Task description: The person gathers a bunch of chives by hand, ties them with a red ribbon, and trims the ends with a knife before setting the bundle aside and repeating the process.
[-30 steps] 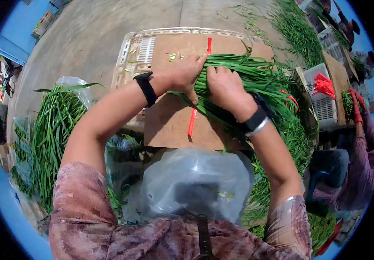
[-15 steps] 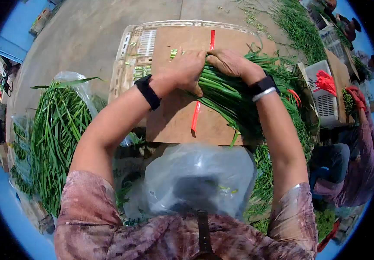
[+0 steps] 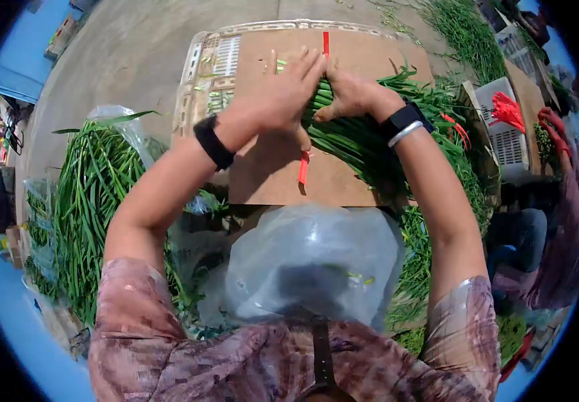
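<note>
A bunch of long green stalks [image 3: 353, 144] lies across the brown board [image 3: 263, 184], its cut ends to the left and its leaves trailing right. My left hand [image 3: 286, 94] rests over the cut-end side, fingers extended and thumb apart. On top of the stalks, my right hand [image 3: 350, 94] has its thumb spread towards the left and its fingertips beside my left hand's. Under the bunch runs a red strip [image 3: 303, 171], whose other end [image 3: 326, 43] shows beyond my fingertips.
The board sits on a pale plastic crate [image 3: 189, 74]. Leafy stalks [image 3: 88, 214] stand in clear plastic at left. Clear plastic [image 3: 309, 261] covers my lap. A white crate [image 3: 504, 134] holds red strips [image 3: 507, 110] at right, near another person's red-gloved hand [image 3: 554, 127].
My hands have moved slightly up in the view. My left fingers have straightened, and my right hand has opened out with its thumb lower over the stalks.
</note>
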Demonstrator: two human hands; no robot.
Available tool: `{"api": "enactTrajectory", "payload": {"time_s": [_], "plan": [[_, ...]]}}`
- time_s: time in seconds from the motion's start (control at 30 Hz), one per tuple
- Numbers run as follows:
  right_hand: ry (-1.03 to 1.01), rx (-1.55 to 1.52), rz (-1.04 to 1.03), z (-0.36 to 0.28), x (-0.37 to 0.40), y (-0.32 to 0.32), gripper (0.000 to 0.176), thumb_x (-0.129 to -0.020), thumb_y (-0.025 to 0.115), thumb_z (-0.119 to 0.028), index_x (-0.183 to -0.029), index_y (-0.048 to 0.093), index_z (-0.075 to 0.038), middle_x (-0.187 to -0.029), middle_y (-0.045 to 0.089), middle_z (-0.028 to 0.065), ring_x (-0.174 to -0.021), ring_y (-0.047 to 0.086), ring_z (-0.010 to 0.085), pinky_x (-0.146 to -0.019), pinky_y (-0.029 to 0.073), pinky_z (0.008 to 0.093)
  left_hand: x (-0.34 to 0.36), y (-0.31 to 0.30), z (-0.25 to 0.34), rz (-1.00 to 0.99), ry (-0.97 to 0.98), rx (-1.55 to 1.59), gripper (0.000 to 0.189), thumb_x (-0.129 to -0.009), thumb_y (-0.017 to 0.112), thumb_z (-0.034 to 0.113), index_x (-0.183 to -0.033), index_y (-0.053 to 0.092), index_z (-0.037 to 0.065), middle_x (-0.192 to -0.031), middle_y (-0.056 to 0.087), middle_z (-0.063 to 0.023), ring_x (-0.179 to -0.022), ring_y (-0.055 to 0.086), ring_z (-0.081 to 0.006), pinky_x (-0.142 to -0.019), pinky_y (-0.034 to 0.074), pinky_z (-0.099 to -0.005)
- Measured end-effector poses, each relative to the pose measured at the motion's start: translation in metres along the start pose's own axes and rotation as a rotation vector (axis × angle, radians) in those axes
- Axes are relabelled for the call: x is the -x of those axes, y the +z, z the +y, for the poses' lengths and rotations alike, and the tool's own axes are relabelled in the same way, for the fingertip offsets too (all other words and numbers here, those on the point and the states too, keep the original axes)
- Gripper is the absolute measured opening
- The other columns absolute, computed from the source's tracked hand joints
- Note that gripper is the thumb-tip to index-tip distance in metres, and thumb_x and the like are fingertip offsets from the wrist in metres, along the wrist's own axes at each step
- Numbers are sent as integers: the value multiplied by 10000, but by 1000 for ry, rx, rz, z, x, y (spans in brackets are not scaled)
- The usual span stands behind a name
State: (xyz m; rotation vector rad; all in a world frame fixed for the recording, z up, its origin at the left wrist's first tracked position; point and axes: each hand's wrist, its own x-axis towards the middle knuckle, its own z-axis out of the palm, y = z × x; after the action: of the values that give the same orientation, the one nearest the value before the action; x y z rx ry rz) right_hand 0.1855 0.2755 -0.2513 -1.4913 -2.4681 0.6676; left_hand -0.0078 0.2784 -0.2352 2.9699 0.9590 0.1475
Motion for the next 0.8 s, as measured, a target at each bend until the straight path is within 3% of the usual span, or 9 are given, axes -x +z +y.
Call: {"api": "enactTrajectory", "payload": {"time_s": [0.1,0.23,0.3,0.4,0.43,0.53,0.63,0.73,0.8], "plan": [[2,43,-31,6,-6,3,868,-565,789,-425,-1200,423,40,-1059,582,273,-987,564,410,-842,465,430,8,5,17,-28,-115,-238,1132,-563,763,373,-1426,125,14,-1491,149,-174,-1384,169,-292,-1039,194,-613],[144,87,-223,-16,-1,-17,823,-581,779,-348,-1224,429,27,-1095,566,265,-1021,544,401,-877,448,413,-1,13,14,225,-70,-283,1299,-408,850,446,-1406,158,-14,-1462,212,-182,-1366,198,-323,-1034,134,-654],[-52,-73,-34,-11,5,-9,797,-584,777,-337,-1209,438,23,-1077,577,254,-1003,557,387,-859,457,403,-9,12,14,313,6,-356,1280,-427,848,433,-1406,154,-14,-1456,228,-183,-1362,213,-323,-1046,147,-633],[-108,-283,-38,6,4,10,782,-585,779,-332,-1197,444,21,-1049,593,233,-984,577,348,-850,463,386,-9,23,4,98,-52,17,1214,-461,839,396,-1398,184,-13,-1393,333,-197,-1319,299,-327,-1063,204,-561],[-92,-303,-65,4,1,5,774,-586,778,-333,-1192,450,20,-1052,593,230,-988,577,341,-855,461,383,-12,21,-3,27,-63,281,1094,-487,832,296,-1359,252,-23,-1274,452,-238,-1204,427,-373,-984,373,-433],[-65,-153,-144,-1,-3,-9,671,-649,746,-353,-1153,498,13,-1063,600,212,-991,582,307,-847,463,365,-23,4,-7,-251,-71,353,983,-475,830,282,-1279,353,-23,-1108,548,-243,-1073,510,-391,-891,444,-399],[-163,-308,-170,1,-6,-21,590,-732,707,-375,-1120,542,36,-1007,631,210,-943,608,312,-811,479,364,-26,17,-10,-174,-56,254,799,-483,826,289,-1145,469,21,-1040,583,-225,-1004,547,-382,-810,472,-426],[245,-227,-128,9,-22,-53,562,-735,713,-379,-1067,586,57,-928,651,190,-874,627,290,-782,486,356,-28,21,-12,-191,-36,252,666,-475,829,302,-1016,543,40,-940,618,-193,-891,590,-375,-753,493,-421],[325,-1,148,41,-52,-38,484,-747,709,-330,-1015,611,61,-866,654,164,-790,629,241,-715,495,349,-27,26,-12,-55,-13,180,539,-462,835,287,-881,616,27,-864,638,-166,-830,617,-344,-737,507,-397]]}}
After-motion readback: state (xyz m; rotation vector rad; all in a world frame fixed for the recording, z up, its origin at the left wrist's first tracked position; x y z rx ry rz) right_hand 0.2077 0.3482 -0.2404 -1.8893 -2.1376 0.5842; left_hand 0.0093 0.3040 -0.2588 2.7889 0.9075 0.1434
